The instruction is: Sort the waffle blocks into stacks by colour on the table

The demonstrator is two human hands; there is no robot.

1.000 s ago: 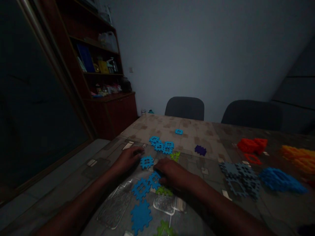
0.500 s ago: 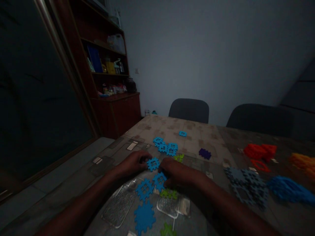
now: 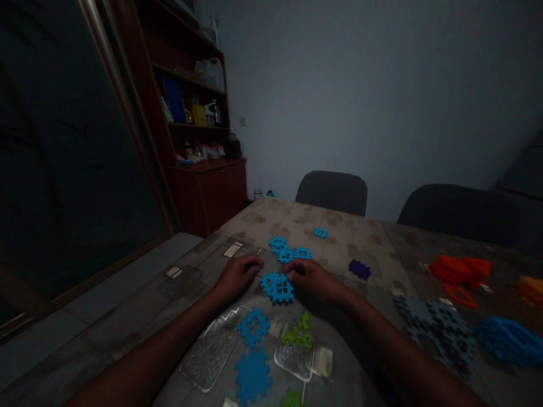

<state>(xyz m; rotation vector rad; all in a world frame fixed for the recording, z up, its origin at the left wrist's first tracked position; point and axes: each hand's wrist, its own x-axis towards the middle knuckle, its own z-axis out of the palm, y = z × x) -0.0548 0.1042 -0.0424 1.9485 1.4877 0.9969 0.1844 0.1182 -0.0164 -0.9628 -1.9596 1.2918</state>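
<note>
Left hand (image 3: 240,275): loosely curled, with a narrow gap between thumb and fingers; holding nothing that shows; just beyond the left edge of the blue pair.
Right hand (image 3: 311,277): drawn in narrow at the upper right corner of the blue pair; cannot tell whether pinching it or only resting just beside it.
Blue pair (image 3: 281,288): between both hands; two toothed, windowed tiles, overlapping, right one over left; cannot tell whether flat on the table (image 3: 369,237) or slightly raised.
Near side, blue: one windowed tile (image 3: 254,325) below the pair, then one solid tile (image 3: 253,376) just beside it, closer to the body.
Near side, green: a yellow-green cluster (image 3: 299,333) to the right of the single windowed tile; another green piece (image 3: 292,398) cut off at the bottom edge.
Far side: a group of blue tiles (image 3: 285,256) just past the fingers, a lone blue tile (image 3: 320,232) farther off, a purple tile (image 3: 359,269) to the right.
Far right of table: red pile (image 3: 460,271), grey pile (image 3: 436,328), darker blue pile (image 3: 509,342), orange pile (image 3: 530,289).
Background: two dark chairs, one near the middle (image 3: 331,192), one farther right (image 3: 456,212); wooden cabinet (image 3: 223,195) at left; all dimly lit.
</note>
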